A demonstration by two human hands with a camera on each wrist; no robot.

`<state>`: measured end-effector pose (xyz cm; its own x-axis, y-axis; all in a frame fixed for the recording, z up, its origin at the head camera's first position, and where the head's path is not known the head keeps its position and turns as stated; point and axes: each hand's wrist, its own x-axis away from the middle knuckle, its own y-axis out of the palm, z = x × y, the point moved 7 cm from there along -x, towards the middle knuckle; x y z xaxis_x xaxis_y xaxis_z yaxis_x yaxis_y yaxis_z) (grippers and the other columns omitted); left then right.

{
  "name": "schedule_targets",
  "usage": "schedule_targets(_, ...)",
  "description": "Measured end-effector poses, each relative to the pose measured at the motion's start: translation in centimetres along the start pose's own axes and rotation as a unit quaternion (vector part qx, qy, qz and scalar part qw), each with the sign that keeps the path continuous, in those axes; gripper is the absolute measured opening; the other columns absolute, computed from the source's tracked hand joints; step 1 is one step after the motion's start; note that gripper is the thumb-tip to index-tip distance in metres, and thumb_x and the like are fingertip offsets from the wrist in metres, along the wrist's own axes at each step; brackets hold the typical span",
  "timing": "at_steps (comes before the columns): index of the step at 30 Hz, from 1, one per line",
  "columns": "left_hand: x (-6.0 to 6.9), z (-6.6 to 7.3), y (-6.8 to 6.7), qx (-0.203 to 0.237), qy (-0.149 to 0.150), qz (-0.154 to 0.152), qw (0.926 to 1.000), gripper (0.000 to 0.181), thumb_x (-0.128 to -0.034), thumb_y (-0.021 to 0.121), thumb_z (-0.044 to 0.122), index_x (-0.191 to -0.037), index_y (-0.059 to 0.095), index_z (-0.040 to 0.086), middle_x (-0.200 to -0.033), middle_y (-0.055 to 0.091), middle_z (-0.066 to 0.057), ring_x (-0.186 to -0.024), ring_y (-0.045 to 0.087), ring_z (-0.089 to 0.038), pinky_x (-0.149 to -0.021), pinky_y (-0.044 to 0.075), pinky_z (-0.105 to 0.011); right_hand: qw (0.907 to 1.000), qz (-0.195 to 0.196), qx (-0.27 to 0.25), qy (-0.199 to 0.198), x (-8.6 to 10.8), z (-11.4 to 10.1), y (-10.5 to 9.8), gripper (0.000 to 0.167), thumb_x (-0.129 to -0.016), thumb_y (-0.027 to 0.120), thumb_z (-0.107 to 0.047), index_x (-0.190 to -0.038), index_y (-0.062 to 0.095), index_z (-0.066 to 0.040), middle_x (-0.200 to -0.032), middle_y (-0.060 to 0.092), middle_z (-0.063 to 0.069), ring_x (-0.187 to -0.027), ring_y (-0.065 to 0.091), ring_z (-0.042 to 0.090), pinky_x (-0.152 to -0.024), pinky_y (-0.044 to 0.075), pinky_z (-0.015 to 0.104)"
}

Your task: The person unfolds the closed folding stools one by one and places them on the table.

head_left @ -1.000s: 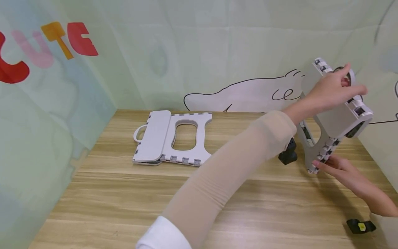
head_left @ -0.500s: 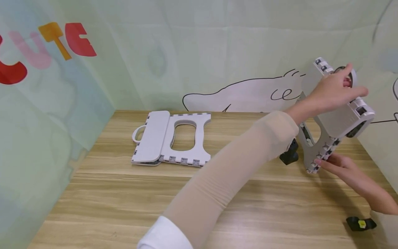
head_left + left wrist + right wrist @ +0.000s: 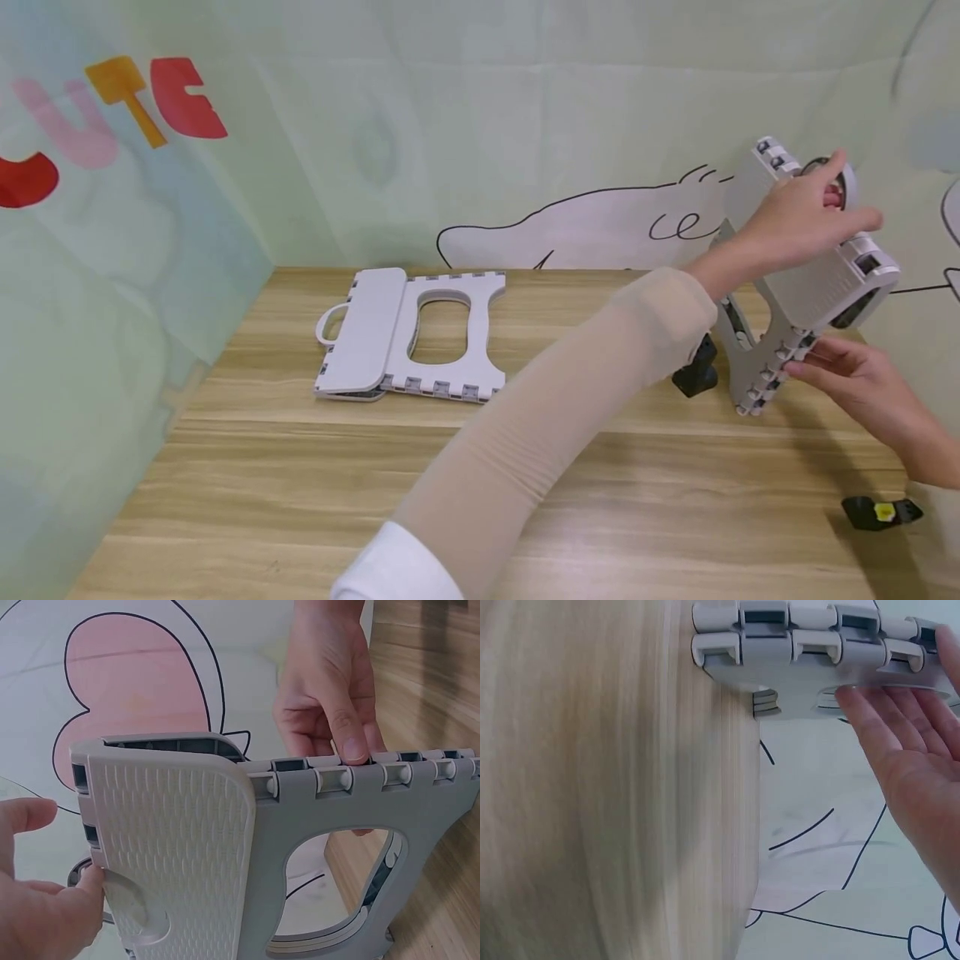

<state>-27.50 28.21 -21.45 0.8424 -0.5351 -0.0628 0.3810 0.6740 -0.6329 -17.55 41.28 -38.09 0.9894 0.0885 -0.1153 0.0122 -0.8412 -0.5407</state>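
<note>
A folded grey-white step stool [image 3: 813, 287] is tilted at the right of the head view, its textured top panel [image 3: 176, 825] uppermost. My left hand [image 3: 795, 212] grips it at the top edge, fingers in the round carry handle [image 3: 848, 185]. Lower down, my right hand [image 3: 862, 383] holds the hinged side edge [image 3: 334, 778]. Its thumb presses that edge, while the fingers [image 3: 900, 724] reach beneath the leg panel in the right wrist view. Whether the stool's lower end touches the table cannot be told.
A second folded step stool [image 3: 450, 333] lies flat on the wooden table [image 3: 300, 492], left of centre, handle to the left. Printed cloth [image 3: 480, 133] stands behind and at both sides. Black wrist devices [image 3: 697, 371] hang by the sleeves.
My right hand has slid up along the stool's hinged edge. The left hand keeps its hold on the handle, and the second stool stays put.
</note>
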Motion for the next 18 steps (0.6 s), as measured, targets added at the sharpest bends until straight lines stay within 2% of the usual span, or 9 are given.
schedule_targets(3, 0.1, -0.2, -0.1, 0.021, -0.001, 0.004, 0.9998, 0.076, -0.0945, 0.063, 0.039, -0.156, 0.018, 0.044, -0.132, 0.055, 0.026, -0.114, 0.045, 0.017, -0.089, 0.031, -0.003, 0.9999, -0.008, -0.002, -0.012, -0.3, -0.2, 0.1, 0.040, -0.100, 0.060, -0.004, -0.140, 0.057, -0.008, -0.118, 0.058, -0.028, -0.100, 0.058, -0.011, -0.077, 0.047, 0.009)
schedule_targets(6, 0.2, -0.4, -0.1, 0.047, 0.000, 0.009, 0.9988, 0.076, -0.0944, 0.065, 0.036, -0.156, 0.021, 0.044, -0.133, 0.054, 0.026, -0.113, 0.046, 0.019, -0.089, 0.031, -0.001, 0.9999, -0.005, -0.006, -0.013, -0.5, -0.3, 0.2, 0.040, -0.099, 0.060, -0.003, -0.138, 0.058, -0.009, -0.117, 0.059, -0.027, -0.100, 0.058, -0.010, -0.077, 0.048, 0.009)
schedule_targets(11, 0.5, -0.6, -0.3, 0.073, 0.003, 0.016, 0.9972, 0.073, -0.0946, 0.065, 0.033, -0.155, 0.026, 0.042, -0.132, 0.055, 0.025, -0.110, 0.046, 0.020, -0.086, 0.032, 0.000, 0.9972, -0.021, -0.058, -0.041, -0.7, -0.3, 0.4, 0.043, -0.097, 0.057, 0.008, -0.135, 0.060, -0.012, -0.118, 0.062, -0.021, -0.101, 0.061, -0.006, -0.079, 0.050, 0.012)
schedule_targets(18, 0.9, -0.6, -0.8, 0.062, 0.017, 0.039, 0.9972, 0.062, -0.0971, 0.063, 0.031, -0.153, 0.037, 0.037, -0.129, 0.057, 0.027, -0.105, 0.047, 0.021, -0.083, 0.033, 0.002, 0.9754, -0.061, -0.196, -0.081, -1.1, -0.6, 0.5, 0.049, -0.096, 0.049, 0.019, -0.133, 0.062, -0.009, -0.120, 0.067, -0.010, -0.104, 0.064, 0.000, -0.082, 0.052, 0.014)
